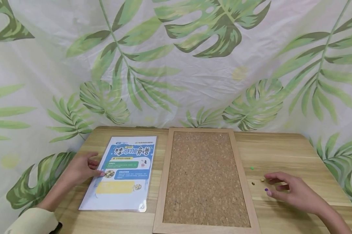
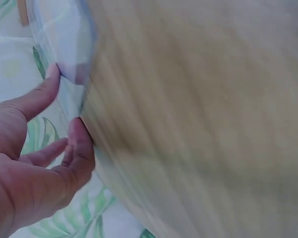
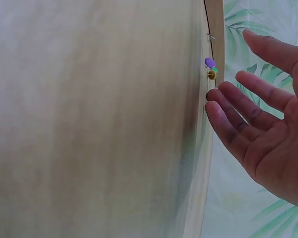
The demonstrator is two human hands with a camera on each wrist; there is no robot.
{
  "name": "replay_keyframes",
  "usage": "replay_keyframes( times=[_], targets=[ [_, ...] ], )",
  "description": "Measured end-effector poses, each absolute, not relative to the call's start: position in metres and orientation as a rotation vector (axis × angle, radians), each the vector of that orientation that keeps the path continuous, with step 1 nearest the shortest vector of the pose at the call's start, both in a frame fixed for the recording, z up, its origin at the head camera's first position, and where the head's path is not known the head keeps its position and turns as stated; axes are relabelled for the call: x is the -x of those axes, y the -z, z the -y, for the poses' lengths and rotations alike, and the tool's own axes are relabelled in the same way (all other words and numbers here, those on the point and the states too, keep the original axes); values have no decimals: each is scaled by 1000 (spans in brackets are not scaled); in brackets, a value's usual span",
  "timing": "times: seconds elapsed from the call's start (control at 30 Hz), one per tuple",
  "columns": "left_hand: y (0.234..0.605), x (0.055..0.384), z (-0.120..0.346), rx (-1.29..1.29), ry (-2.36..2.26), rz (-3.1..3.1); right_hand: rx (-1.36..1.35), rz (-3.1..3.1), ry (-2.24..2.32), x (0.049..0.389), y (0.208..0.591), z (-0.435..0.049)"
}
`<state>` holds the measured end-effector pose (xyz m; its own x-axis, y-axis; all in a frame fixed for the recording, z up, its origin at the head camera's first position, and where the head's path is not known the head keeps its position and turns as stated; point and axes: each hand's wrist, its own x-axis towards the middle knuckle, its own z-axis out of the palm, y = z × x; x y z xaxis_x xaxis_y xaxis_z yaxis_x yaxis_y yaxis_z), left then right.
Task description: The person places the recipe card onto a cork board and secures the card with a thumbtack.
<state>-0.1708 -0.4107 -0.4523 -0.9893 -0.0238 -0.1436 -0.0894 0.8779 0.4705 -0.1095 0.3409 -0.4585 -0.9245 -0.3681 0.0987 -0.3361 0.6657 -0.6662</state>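
A laminated sheet (image 1: 114, 201) with a blue, green and yellow printed page lies left of a wood-framed cork board (image 1: 205, 178). My left hand (image 1: 80, 169) is at the sheet's left edge, thumb over the margin, fingers loosely bent; in the left wrist view a gap shows between thumb and fingers. To the right of the board are several thumbtacks: a green one (image 1: 252, 168), a purple one (image 1: 266, 189), a gold one (image 1: 262, 180) and a darker gold one (image 1: 253, 183). Beside them hovers my right hand (image 1: 296, 191), its fingers spread and holding nothing.
Everything lies on a wood-grain table (image 1: 275, 149). Behind it and around its sides hangs a white cloth (image 1: 199, 84) printed with green leaves. The board's raised wooden frame (image 1: 164, 182) stands between the sheet and the thumbtacks.
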Motion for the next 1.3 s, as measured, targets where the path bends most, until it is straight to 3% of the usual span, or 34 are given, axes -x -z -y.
replay_keyframes(
  times=[0.43,0.83,1.3],
  targets=[
    [445,173,394,174,-786,-2909,614,-2843,1129,104,459,-342],
    [447,157,400,50,-1327,-2714,719,-2823,1079,110,466,-342],
    [427,145,394,0,-1437,-2667,757,-2861,997,114,465,-334]
  ],
)
